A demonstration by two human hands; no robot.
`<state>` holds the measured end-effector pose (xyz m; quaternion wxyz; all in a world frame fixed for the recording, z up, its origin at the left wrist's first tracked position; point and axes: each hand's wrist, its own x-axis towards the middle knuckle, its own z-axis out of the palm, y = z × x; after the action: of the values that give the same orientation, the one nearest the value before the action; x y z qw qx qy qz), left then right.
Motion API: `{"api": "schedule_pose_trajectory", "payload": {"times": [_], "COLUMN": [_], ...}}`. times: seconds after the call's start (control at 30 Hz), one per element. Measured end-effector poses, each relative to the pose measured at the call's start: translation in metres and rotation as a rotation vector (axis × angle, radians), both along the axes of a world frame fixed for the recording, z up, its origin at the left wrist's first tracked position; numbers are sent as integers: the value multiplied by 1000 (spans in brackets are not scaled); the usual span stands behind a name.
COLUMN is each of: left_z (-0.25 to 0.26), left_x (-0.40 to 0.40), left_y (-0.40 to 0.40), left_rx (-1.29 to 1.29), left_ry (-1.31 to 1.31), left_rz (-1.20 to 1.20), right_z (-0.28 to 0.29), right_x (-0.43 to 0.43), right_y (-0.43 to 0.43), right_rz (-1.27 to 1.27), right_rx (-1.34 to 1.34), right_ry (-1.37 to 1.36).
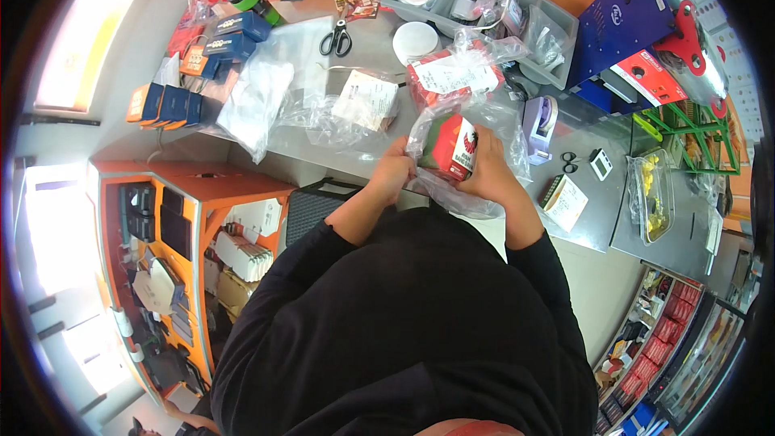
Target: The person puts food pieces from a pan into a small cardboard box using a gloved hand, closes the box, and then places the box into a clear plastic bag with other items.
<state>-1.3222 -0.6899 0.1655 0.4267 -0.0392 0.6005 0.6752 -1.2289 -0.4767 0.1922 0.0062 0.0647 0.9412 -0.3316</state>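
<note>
A red, green and white printed food box [447, 148] lies partly inside a clear plastic bag [463, 206] at the table's front edge. My right hand [489, 168] grips the box by its right side. On the left, my left hand [395, 168] pinches the edge of the bag. Just beyond the box sits a red package in clear plastic [418, 86] with a white paper slip [463, 77] on it. Left of my hands lies another clear bag with a printed paper slip [365, 100].
Scissors [336, 38], a round white lid [416, 42], a grey bin of bags [560, 66] and a purple tape dispenser [539, 127] stand around. Blue boxes [175, 106] are at left, a blue machine [623, 24] at right. Another person's arm [187, 416] shows bottom left.
</note>
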Motion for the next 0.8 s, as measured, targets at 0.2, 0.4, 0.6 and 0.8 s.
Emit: {"api": "schedule_pose_trajectory", "payload": {"times": [0.2,0.4,0.6,0.8], "left_z": [7,6,-12,-13], "left_x": [4,8,28,22], "left_y": [-1,-18,-14,-23], "left_rx": [-22,-47,-150,-297], "left_ry": [116,254,153,360], "left_rz": [-48,-74,-161,-276], "right_z": [10,-19,-30,-9], "right_x": [6,9,6,3], "right_y": [-10,-22,-57,-70], "right_rz": [56,73,26,-9], "right_rx": [83,305,347,394], "right_ry": [-282,-436,-376,-465]}}
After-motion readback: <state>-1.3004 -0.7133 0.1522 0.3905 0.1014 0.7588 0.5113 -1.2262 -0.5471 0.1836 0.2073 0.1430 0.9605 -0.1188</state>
